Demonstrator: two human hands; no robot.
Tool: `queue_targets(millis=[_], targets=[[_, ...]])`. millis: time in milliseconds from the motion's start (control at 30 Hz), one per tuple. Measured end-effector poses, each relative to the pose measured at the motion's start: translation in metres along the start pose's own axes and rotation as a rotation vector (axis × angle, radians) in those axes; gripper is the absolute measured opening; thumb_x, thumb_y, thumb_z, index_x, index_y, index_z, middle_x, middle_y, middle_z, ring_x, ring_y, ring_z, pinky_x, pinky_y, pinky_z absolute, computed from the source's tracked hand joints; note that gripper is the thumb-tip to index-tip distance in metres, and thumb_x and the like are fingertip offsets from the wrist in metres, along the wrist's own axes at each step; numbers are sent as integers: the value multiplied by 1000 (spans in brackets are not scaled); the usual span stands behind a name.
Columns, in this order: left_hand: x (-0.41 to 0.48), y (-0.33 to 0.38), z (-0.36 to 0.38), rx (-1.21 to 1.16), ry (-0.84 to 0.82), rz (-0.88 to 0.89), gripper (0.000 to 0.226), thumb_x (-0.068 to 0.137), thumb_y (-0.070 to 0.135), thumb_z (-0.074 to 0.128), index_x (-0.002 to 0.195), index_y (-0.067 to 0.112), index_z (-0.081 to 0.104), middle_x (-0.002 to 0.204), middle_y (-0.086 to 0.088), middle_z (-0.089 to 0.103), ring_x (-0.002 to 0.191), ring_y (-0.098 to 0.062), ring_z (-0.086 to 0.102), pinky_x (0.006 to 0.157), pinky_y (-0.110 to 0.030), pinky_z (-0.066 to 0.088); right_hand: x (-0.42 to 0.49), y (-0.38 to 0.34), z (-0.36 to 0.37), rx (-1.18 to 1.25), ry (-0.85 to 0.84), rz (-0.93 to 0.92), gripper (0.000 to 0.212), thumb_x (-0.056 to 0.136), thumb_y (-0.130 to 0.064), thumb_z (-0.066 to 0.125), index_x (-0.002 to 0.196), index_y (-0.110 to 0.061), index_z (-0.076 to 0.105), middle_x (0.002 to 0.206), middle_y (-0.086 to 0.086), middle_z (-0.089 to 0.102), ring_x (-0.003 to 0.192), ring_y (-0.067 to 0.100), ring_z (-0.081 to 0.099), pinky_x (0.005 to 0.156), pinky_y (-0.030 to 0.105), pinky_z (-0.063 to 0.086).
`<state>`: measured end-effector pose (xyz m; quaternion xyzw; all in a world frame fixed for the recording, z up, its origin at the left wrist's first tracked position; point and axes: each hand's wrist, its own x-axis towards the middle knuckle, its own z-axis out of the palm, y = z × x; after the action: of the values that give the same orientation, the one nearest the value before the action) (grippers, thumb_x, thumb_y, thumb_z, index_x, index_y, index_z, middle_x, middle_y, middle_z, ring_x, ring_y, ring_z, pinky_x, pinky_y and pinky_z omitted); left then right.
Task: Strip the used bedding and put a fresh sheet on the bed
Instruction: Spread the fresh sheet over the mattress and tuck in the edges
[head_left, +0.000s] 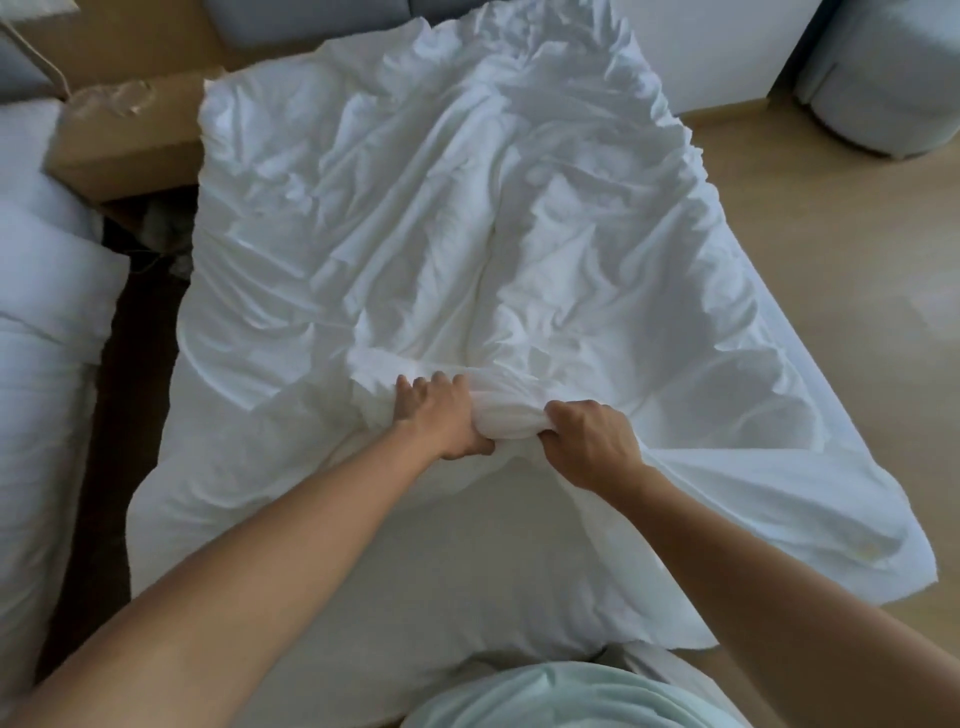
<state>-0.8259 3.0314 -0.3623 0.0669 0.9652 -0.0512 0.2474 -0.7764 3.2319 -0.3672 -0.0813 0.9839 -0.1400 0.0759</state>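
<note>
The crumpled white fabric sheet (467, 234) covers nearly the whole bed (291, 561), and its folds run toward a thick twisted bunch gathered between the two hands. The left hand (441, 421) grips that bunch from the left, fingers curled over the top of it and thumb tucked below. The right hand (592, 444) clenches the other end of the same bunch, knuckles up, just beside the left hand. Beyond the hands, the sheet lies rumpled all the way up to a grey padded headboard (311, 21). A loose flap of sheet spreads out to the right of the right hand and hangs over the bed's edge above the light wooden floor (831, 260). Far beyond the right hand stands a round grey upholstered stool (883, 78). Up and to the left of the left hand sits a brown cardboard box (130, 140). A dark gap (135, 364) to its left separates the bed from a second bed with white bedding (41, 338). Below the forearms shows a pale green garment (571, 696).
</note>
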Motion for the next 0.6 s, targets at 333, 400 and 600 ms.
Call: queue_targets(millis=[333, 400, 600], targets=[[-46, -41, 35, -58, 407, 66, 49, 73, 51, 60, 103, 12, 57, 97, -8, 62, 85, -32, 60, 73, -39, 43, -5, -34, -26, -128, 74, -60, 15, 82, -22, 52, 71, -13, 47, 59, -2, 50, 53, 29, 44, 48, 30, 25], [-48, -39, 33, -146, 418, 81, 37, 77, 35, 61, 103, 9, 57, 98, -10, 62, 85, -34, 61, 69, -38, 44, -4, -42, -30, -159, 63, -78, 12, 84, -25, 49, 77, -16, 50, 64, -3, 54, 57, 29, 49, 49, 31, 26], [-42, -19, 6, -244, 431, 138, 19, 79, 12, 61, 96, 11, 54, 98, -10, 68, 86, -36, 67, 63, -34, 37, -11, -68, -26, -296, 166, -98, 44, 77, -43, 68, 108, -12, 62, 96, 7, 60, 81, 31, 59, 64, 38, 43]])
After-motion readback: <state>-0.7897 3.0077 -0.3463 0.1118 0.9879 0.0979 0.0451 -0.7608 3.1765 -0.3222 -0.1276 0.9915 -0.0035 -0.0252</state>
